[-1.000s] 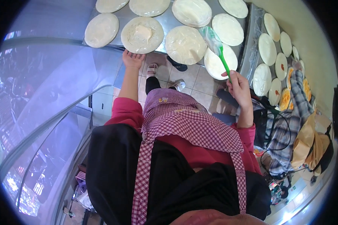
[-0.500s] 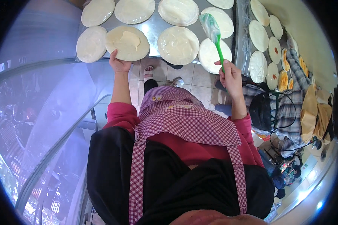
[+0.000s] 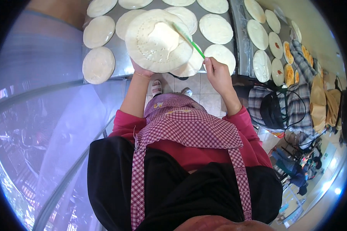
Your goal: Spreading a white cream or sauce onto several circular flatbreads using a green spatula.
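My left hand (image 3: 141, 69) holds up a round pizza base (image 3: 140, 50) dotted with small holes, lifted over the metal table. Its fingers are mostly hidden beneath the base. A patch of pale creamy sauce (image 3: 162, 36) lies on the middle of the base. In my right hand (image 3: 218, 74) is the handle of a green spatula (image 3: 198, 50), fingers closed round it. The spatula's blade rests at the right edge of the sauce, tilted across the base. Behind and beneath the held base, other white-coated bases (image 3: 181, 18) are partly covered from view.
Several coated rounds, such as one base (image 3: 99, 65) at the left and another base (image 3: 216, 29) at the right, lie on the metal table (image 3: 121, 69). A second table carries more bases (image 3: 257, 34). A person in a plaid shirt (image 3: 298, 104) stands at the right. Clear plastic sheeting (image 3: 65, 123) hangs at the left.
My left hand has lifted the base off the table toward me and to the right. My right hand has brought the spatula left and down onto the sauce, which now covers a larger patch.
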`<state>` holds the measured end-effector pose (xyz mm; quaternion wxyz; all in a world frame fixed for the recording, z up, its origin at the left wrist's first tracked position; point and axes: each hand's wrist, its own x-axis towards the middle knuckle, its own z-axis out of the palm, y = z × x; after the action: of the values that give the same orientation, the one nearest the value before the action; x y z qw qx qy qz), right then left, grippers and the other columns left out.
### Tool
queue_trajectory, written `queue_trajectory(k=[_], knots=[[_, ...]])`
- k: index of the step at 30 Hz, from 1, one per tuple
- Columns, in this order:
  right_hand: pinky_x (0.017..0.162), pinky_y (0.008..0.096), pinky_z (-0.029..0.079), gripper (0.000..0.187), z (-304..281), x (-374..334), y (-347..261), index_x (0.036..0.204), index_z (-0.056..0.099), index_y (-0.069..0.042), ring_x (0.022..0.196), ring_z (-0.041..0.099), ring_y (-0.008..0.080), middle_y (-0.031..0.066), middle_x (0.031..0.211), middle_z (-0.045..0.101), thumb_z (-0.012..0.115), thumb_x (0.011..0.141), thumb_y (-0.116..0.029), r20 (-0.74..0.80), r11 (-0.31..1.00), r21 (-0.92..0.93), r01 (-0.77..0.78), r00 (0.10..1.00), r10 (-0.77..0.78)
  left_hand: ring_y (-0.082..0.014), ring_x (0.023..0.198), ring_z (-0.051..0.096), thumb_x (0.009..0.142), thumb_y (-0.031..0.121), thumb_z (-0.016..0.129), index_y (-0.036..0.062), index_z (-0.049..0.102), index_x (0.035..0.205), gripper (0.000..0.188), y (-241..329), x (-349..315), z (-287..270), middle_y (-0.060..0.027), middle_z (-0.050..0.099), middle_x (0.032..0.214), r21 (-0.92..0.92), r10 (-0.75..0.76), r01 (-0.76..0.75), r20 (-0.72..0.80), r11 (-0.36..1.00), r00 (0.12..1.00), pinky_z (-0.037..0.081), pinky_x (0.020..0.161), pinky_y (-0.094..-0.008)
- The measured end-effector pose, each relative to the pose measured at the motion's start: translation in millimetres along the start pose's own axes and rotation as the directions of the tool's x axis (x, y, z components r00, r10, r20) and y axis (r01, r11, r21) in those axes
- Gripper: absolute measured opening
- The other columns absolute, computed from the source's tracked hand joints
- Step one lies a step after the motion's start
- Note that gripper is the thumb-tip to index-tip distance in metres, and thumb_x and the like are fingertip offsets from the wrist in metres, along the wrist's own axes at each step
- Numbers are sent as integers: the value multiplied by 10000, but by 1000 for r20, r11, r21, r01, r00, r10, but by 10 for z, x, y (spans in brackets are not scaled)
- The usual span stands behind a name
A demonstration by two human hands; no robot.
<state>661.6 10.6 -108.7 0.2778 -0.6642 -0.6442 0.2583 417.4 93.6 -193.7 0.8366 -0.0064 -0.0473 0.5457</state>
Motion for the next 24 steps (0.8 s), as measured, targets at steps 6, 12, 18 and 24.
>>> queue_trajectory(k=[6, 12, 18, 24], knots=[[488, 366, 404, 219, -39, -159, 107, 879, 610, 21, 466, 505, 309, 204, 594, 529, 527, 955, -167, 61, 996, -27, 83, 995, -82, -347, 1297, 415, 936, 520, 333, 114, 353, 1430, 639, -173, 271, -12, -125, 406, 1441, -113, -76, 76, 4, 991, 997, 345, 1070, -515], [502, 434, 407, 204, -325, -242, 168, 806, 587, 9, 568, 546, 406, 228, 658, 561, 557, 926, -153, 85, 986, 62, 157, 983, -162, -342, 1321, 379, 926, 550, 336, 115, 350, 1432, 668, -668, 823, 156, -120, 387, 1455, 315, -32, 110, -243, 943, 969, 311, 1087, -523], [579, 450, 462, 225, -1307, -241, 613, 847, 595, -13, 623, 589, 404, 220, 691, 594, 515, 941, -201, -79, 989, 138, -45, 995, 56, -366, 1343, 337, 914, 588, 331, 132, 329, 1449, 703, -1496, 1122, -76, -111, 344, 1482, 411, -26, 204, -400, 889, 916, 224, 1113, -576], [596, 488, 470, 279, -2135, -603, 1254, 801, 573, -11, 630, 587, 418, 238, 672, 585, 492, 943, -236, -198, 983, 72, -172, 963, 183, -352, 1361, 318, 948, 505, 322, 120, 308, 1457, 639, -2967, 1307, 1054, -105, 334, 1491, 328, -119, 254, -380, 910, 917, 222, 1123, -552]])
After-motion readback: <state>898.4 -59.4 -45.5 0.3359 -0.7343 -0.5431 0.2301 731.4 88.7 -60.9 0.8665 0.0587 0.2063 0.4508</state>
